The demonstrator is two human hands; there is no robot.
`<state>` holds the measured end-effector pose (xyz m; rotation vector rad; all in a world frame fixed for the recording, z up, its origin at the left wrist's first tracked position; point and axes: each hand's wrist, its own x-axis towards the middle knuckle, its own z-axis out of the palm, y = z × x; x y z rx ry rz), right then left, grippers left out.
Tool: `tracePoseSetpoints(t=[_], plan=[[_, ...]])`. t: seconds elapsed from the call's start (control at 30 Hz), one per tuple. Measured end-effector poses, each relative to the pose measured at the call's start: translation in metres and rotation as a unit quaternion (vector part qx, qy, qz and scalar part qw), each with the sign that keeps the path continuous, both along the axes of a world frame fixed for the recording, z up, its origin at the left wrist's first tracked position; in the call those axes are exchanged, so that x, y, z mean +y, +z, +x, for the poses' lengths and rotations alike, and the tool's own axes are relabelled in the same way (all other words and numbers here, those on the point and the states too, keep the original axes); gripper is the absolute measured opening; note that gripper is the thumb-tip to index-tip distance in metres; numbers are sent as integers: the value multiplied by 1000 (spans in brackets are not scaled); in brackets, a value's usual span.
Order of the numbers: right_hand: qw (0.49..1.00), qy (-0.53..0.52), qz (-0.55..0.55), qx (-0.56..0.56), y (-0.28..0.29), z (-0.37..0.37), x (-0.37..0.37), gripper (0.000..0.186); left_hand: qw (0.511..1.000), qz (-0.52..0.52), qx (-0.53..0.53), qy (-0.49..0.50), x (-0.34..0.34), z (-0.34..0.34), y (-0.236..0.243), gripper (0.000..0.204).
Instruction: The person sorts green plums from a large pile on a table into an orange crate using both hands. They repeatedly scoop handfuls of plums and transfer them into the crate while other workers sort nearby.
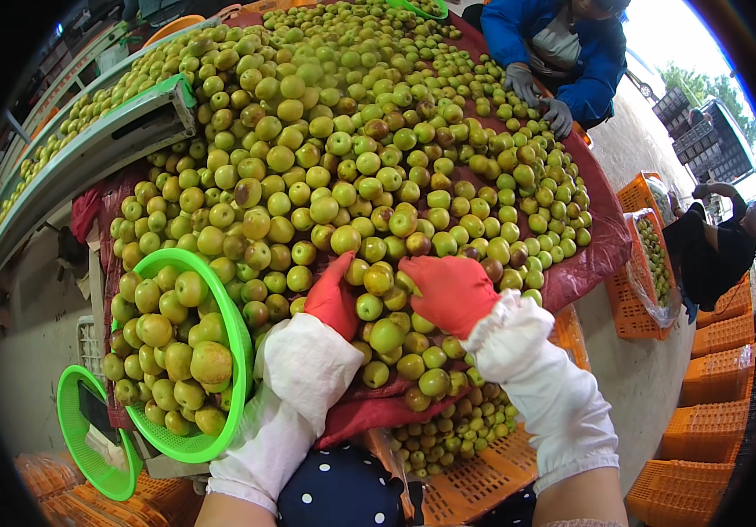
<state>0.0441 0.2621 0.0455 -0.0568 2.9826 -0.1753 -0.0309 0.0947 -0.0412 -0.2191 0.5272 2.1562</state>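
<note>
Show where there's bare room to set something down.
Free: glossy dark-red sheet between round green fruit and the sheet's right edge; grey floor between sheet and rightmost orange plastic crates. Crowded: around the red-gloved left hand and right hand.

the right hand [453, 294] hides part of the fruit pile [368, 163]; the lower edge cuts off both forearms [582, 499].

The red-gloved left hand [332, 299] points forward; near it, the right hand [453, 294] turns inward, its fingers [422, 274] seemingly curled under. White-sleeved forearms [554, 395] slant back from both.
</note>
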Motion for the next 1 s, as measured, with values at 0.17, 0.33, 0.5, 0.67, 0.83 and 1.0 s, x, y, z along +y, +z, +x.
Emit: tracePoseSetpoints(t=[0.17, 0.33, 0.5, 0.67, 0.83, 1.0], plan=[[996, 10, -33, -84, 2, -13, 13, 47, 998, -61, 16, -17, 3, 4, 13, 50], [946, -37, -286, -148, 20, -7, 29, 54, 997, -67, -5, -28, 3, 3, 13, 45], [884, -43, -414, -212, 30, -2, 27, 41, 990, -104, 59, -72, 0, 1, -5, 40], [813, -148, -476, -302, 28, 0, 26, 55, 964, -175, 181, -86, 1, 6, 19, 39], [768, -196, -528, -304, 33, 4, 17, 62, 954, -206, 200, -81, -1, 6, 14, 57], [773, -229, -547, -225, 33, 24, 8, 45, 940, -201, 262, -88, 6, 9, 12, 62]])
